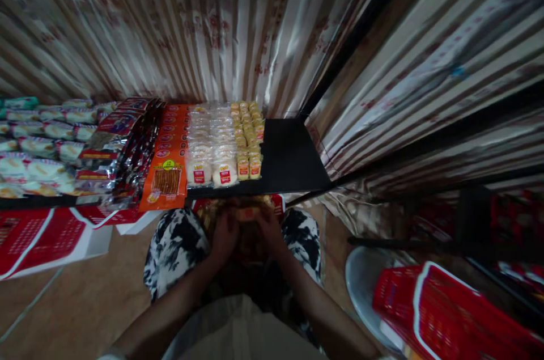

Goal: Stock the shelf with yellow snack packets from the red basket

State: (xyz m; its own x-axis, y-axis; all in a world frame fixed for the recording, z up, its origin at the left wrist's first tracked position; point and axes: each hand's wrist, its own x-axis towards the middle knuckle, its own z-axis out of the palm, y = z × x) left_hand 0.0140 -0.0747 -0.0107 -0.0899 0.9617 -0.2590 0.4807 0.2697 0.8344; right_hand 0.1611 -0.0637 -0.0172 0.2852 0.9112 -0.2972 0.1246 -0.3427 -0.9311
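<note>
black shelf (pixel 293 161), orange snack packs (pixel 168 156), red baskets (pixel 450 309)

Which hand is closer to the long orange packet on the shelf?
Left. The left hand is just below and right of the orange packet; the right hand is farther right.

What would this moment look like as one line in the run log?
hands: left hand and right hand together on snack packets | position: below black shelf | shelf: rows of packaged snacks

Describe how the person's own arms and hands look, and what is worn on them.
Both forearms are bare, with no gloves, watch or rings visible on the left hand or the right hand. A pale sleeve edge shows near the left elbow. The dim light hides finer detail.
</note>
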